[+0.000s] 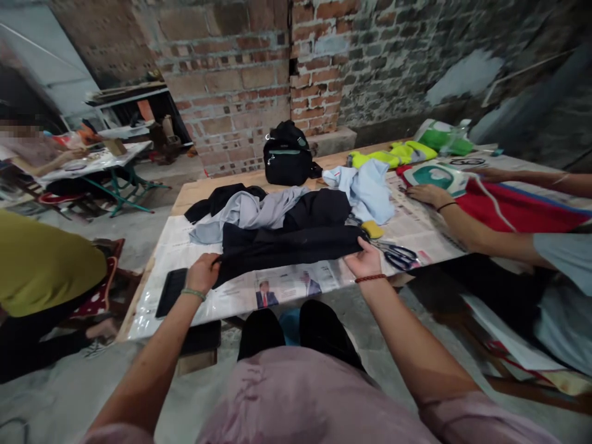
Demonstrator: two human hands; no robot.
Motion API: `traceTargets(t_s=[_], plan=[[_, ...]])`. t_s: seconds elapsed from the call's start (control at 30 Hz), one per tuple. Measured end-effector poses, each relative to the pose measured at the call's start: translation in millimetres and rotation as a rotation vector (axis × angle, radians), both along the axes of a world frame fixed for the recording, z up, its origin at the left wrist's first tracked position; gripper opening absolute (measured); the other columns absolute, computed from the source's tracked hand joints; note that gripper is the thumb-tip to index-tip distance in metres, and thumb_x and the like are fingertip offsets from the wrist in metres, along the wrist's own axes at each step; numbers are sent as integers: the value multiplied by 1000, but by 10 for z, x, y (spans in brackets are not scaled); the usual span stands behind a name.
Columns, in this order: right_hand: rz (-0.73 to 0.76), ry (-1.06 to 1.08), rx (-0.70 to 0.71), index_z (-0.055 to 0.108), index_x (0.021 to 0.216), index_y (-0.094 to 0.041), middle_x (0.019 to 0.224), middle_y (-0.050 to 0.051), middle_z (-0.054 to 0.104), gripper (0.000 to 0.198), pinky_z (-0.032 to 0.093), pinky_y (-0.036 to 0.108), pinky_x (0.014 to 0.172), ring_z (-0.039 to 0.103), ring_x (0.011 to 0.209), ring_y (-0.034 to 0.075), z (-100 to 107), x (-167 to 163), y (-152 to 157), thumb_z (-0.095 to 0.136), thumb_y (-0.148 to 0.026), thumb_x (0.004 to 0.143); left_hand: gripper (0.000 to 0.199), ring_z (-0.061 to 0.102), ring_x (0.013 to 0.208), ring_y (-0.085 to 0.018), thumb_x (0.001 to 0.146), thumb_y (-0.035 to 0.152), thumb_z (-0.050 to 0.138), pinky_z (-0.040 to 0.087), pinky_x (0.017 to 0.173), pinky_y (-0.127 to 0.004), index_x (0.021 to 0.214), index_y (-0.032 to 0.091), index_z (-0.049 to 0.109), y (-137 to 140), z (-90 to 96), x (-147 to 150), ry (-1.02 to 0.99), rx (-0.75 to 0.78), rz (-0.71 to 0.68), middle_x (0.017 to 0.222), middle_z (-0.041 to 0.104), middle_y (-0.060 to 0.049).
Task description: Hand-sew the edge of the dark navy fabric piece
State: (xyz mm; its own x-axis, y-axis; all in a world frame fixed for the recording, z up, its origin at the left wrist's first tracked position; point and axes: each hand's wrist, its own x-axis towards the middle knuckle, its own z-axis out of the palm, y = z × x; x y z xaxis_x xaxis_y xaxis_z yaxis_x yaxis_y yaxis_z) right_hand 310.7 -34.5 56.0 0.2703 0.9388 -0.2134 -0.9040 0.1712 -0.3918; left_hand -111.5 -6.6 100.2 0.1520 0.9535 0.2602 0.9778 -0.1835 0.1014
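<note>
A length of black cloth [287, 248], perhaps a folded garment, stretches across the newspaper-covered table in front of me. My left hand [202, 274] is closed on its left end, thumb and fingers pinching the edge. At the opposite end, my right hand [363, 261] grips the cloth with the thumb on top; its other fingers are partly hidden. Just behind lie a crumpled grey garment [250, 208] and more dark cloth [319, 208]. A pair of scissors [398, 254] rests right of my right hand, near a yellow object [372, 230].
A phone-like black slab [171, 293] lies left of my left hand. A black bag [287, 154] stands at the back. Light blue cloth [365, 188] lies beyond the scissors. At right, a co-worker's hands are by an iron [437, 177] on red cloth [518, 206].
</note>
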Motion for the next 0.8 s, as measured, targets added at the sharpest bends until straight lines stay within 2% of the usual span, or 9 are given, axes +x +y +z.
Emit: traceTargets(t_s=[0.07,0.17,0.3,0.4,0.5,0.6,0.63,0.7,0.8], plan=[[6,-35,47,61,94,-19,90,0,67,26,42,35,94,59,93,13,21,-85,7,44,-14,76,25,57,87,-17,78,29,45,45,76,-26,96,20,59,-118,17,-236,-59,56,5,95,61,-4],[0,-120,40,60,93,-20,89,-1,67,24,46,33,89,60,90,12,-128,-71,-93,44,-15,76,23,58,84,-16,77,27,47,46,74,-25,94,21,61,-395,-205,-387,-78,18,-51,90,62,-3],[93,-256,-309,59,82,-19,74,-1,66,19,53,30,68,63,69,12,-575,159,-372,46,-10,72,22,55,79,-18,75,19,47,46,70,-28,90,21,63,-802,-696,-336,26,-50,-135,85,59,-5],[103,-417,-494,52,71,-18,60,-2,60,10,51,27,51,57,51,11,-859,340,-580,51,-9,68,20,53,85,-20,78,22,47,45,77,-32,88,19,64,-980,-919,-274,21,3,-202,86,57,-8],[16,-578,-599,47,73,-18,58,-4,55,15,49,26,48,54,49,10,-970,433,-686,56,-11,63,20,49,97,-24,77,27,49,43,83,-37,88,18,64,-1023,-933,-245,2,83,-203,104,53,-11],[-225,-892,-706,49,81,-18,66,-3,56,21,48,28,55,55,58,12,-936,420,-714,57,-14,62,17,42,108,-28,73,29,54,40,84,-42,83,19,64,-1015,-806,-205,29,82,-177,120,45,-11],[-328,-1061,-695,51,83,-18,70,-2,56,21,48,29,60,55,63,12,-902,390,-724,56,-15,62,15,40,111,-29,73,29,55,40,84,-42,81,20,64,-1012,-755,-180,41,70,-163,123,43,-10],[-473,-1448,-546,55,83,-17,77,2,59,17,46,33,71,55,74,15,-811,280,-761,54,-18,66,13,38,113,-30,72,28,56,39,84,-43,79,20,63,-1008,-667,-108,62,48,-144,124,43,-9],[-411,-1905,-153,59,80,-18,81,5,61,12,41,36,80,53,83,18,-655,-15,-842,50,-22,74,13,40,112,-29,71,30,57,36,86,-44,80,21,63,-996,-602,49,84,-2,-176,123,46,-7]])
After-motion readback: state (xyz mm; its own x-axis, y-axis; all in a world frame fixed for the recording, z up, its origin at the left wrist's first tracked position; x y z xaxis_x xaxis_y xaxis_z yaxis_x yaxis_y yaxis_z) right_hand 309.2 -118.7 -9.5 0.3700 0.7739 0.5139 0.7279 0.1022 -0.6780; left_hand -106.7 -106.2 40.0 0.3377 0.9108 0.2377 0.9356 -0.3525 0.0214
